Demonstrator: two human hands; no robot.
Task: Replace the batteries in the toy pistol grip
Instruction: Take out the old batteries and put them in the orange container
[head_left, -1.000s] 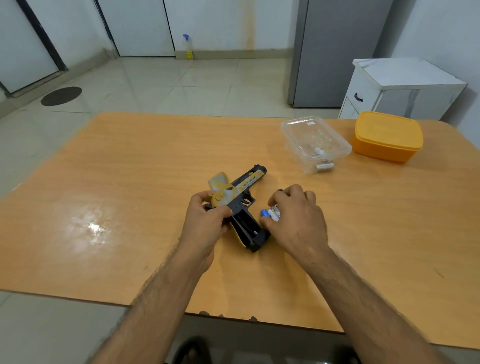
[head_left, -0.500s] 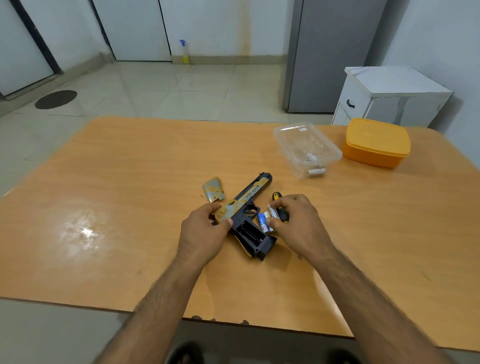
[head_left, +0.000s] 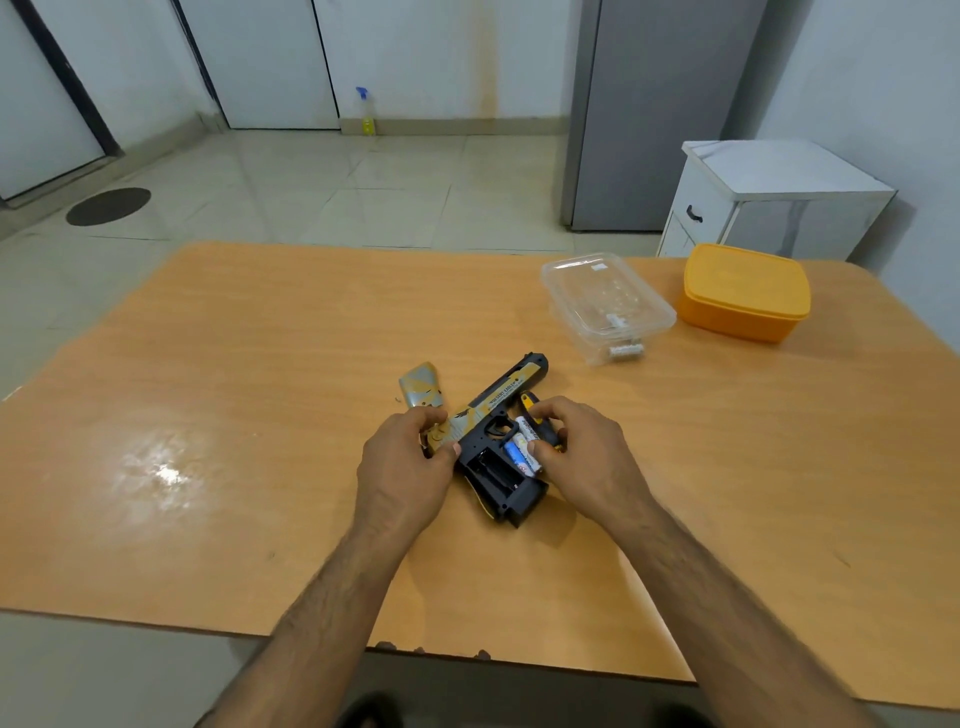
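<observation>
Toy pistol (head_left: 506, 415): flat on its side near the table's (head_left: 260, 364) middle, grip compartment (head_left: 493, 470) open and facing up, apparently for loading.
Grip cover (head_left: 422, 392): set aside just beyond, toward the far edge.
Left hand (head_left: 408, 465): fingers closed on the pistol's rear, steadying it.
Right hand (head_left: 582, 452): narrow pinch around batteries (head_left: 522, 447), beside the compartment; a screwdriver (head_left: 535, 415) lies under its fingers.

Black-and-gold patterned toy pistol (head_left: 506, 395), blue-and-white batteries (head_left: 521, 451), orange lidded box (head_left: 745, 292), clear tub (head_left: 605, 304), wood-grain table (head_left: 260, 415)
</observation>
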